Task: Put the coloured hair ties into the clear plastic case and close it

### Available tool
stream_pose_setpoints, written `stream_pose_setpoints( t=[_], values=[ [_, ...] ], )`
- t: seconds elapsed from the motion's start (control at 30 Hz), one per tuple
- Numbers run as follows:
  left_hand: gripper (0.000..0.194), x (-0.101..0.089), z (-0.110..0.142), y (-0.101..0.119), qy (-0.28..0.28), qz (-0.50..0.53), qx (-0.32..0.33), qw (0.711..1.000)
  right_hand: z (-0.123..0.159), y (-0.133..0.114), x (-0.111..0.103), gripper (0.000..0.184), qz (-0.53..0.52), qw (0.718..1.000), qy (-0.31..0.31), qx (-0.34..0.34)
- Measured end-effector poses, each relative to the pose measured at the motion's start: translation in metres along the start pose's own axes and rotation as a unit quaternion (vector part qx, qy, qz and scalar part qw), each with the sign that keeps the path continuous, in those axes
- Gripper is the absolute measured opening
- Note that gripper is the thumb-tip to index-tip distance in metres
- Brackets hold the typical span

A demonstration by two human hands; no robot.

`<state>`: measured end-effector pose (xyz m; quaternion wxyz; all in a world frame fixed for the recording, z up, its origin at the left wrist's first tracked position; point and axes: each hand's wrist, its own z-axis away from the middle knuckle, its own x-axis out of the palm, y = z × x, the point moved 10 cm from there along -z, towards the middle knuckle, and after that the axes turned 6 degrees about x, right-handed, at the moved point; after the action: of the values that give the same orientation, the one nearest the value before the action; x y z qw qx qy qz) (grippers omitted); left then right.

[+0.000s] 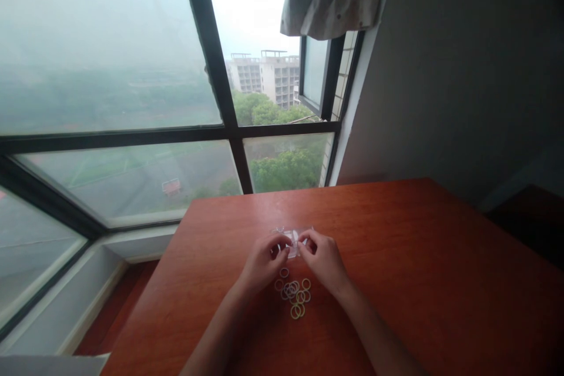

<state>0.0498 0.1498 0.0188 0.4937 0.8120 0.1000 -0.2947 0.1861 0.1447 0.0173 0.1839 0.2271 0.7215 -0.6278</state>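
- Transparent piece (291, 251) lies at or just above the tabletop between the two hands, its sides partly covered by fingers; its exact shape is hard to make out.
- Left hand (267, 257) reaches in from the near side, thumb and forefinger curled close together at the piece's left side; whether they are clamped on it cannot be told.
- Right hand (324, 252) has thumb and forefinger brought near each other at the piece's right side; whether something small is pinched there cannot be told.
- Small clear bits (277, 230) show just beyond the left hand, too small to identify and partly hidden by it.
- Pale and yellowish rings (295, 286) lie between the wrists, nearer the person; several overlap, so their count is uncertain.
- Both forearms are cut off by the lower border, as is the near part of the table (396, 258).
- Table's far edge runs below the window (233, 129), well beyond the hands; its left edge slants toward the person, with tabletop between it and the left forearm.
- Rightward, the wood stretches wide past the right hand and fades into shade near the dark wall (440, 82).
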Motion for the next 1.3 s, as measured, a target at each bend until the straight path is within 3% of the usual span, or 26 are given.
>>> stream_pose_setpoints(
  t=[0.23, 0.37, 0.57, 0.93, 1.1, 1.3],
  values=[
    [0.011, -0.010, -0.002, -0.004, 0.047, -0.047, -0.003, 0.998, 0.001, 0.002, 0.008, 0.010, 0.023, 1.000, -0.017, -0.005],
    [0.011, -0.023, -0.002, -0.015, 0.091, -0.129, -0.020, 0.987, 0.005, 0.004, 0.023, 0.009, 0.091, 0.993, -0.069, -0.008],
    [0.011, -0.017, -0.006, -0.028, 0.076, -0.187, -0.035, 0.979, 0.019, -0.002, 0.048, 0.006, 0.132, 0.977, -0.162, -0.035],
    [0.015, -0.023, -0.003, -0.023, 0.069, -0.186, -0.031, 0.980, 0.023, -0.001, 0.055, 0.009, 0.164, 0.965, -0.201, -0.026],
    [0.015, -0.024, 0.000, -0.021, 0.070, -0.172, -0.022, 0.982, 0.023, -0.004, 0.053, 0.006, 0.155, 0.971, -0.177, -0.042],
    [0.017, -0.018, -0.001, -0.007, 0.049, -0.091, -0.001, 0.995, 0.007, -0.006, 0.020, 0.009, 0.068, 0.996, -0.046, -0.028]
  ],
)
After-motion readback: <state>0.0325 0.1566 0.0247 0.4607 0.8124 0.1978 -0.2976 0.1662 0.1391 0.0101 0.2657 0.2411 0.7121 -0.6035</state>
